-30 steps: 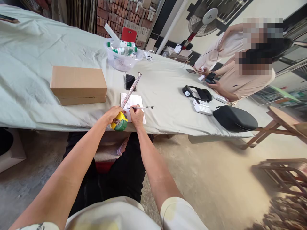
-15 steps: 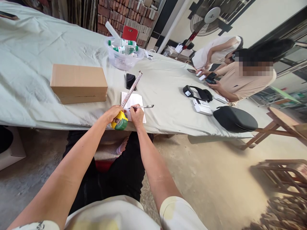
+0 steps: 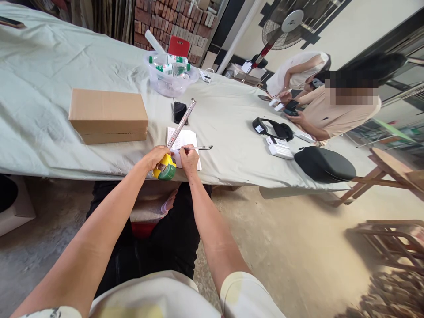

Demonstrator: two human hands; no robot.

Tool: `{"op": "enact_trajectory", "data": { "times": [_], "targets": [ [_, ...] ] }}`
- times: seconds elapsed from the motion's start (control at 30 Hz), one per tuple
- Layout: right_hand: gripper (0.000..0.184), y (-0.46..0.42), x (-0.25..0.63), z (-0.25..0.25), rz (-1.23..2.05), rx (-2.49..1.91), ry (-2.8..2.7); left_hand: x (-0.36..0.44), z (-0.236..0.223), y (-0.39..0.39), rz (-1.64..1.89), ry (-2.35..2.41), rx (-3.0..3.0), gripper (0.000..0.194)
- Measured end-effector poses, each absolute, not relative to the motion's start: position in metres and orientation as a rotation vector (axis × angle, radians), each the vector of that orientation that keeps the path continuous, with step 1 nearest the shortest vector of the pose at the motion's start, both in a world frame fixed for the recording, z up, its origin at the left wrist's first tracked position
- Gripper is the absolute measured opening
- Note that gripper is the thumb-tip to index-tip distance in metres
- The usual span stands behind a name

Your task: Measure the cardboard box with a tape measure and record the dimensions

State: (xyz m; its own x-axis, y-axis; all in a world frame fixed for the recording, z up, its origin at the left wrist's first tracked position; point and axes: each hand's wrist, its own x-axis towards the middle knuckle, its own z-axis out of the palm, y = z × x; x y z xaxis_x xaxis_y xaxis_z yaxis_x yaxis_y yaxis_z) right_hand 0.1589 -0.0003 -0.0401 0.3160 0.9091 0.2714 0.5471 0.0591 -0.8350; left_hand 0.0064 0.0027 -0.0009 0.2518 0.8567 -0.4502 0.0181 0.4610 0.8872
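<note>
My left hand [image 3: 155, 157] is closed on a yellow and green tape measure [image 3: 165, 167] at the table's near edge. Its metal blade is pulled out and slants up and away to the right, over a sheet of paper [image 3: 186, 138] with rows of writing. In my right hand [image 3: 189, 158] is a pen [image 3: 204, 147], pinched with its point toward the paper and its back end sticking out to the right. The pen's tip is hidden by my fingers. Just beyond the paper lies a small black object [image 3: 179, 111], partly behind the blade.
A closed cardboard box [image 3: 108, 115] stands on the cloth-covered table [image 3: 228, 112] to the left. Behind is a clear plastic basin [image 3: 172, 86] holding bottles. To the right are a black headset [image 3: 273, 129], a white device [image 3: 279, 148] and a black case [image 3: 324, 164]. Two people are at the far right.
My hands, the tape measure and the pen stay almost still. At the far right, the person in white has shifted slightly.
</note>
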Motion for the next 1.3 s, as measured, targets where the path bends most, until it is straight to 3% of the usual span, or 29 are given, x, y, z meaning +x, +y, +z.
{"op": "enact_trajectory", "data": {
  "times": [1.3],
  "targets": [
    [0.012, -0.001, 0.160, -0.040, 0.404, -1.684, -1.334, 0.006, 0.005, 0.000, 0.677, 1.182, 0.923, 0.005]
  ]
}}
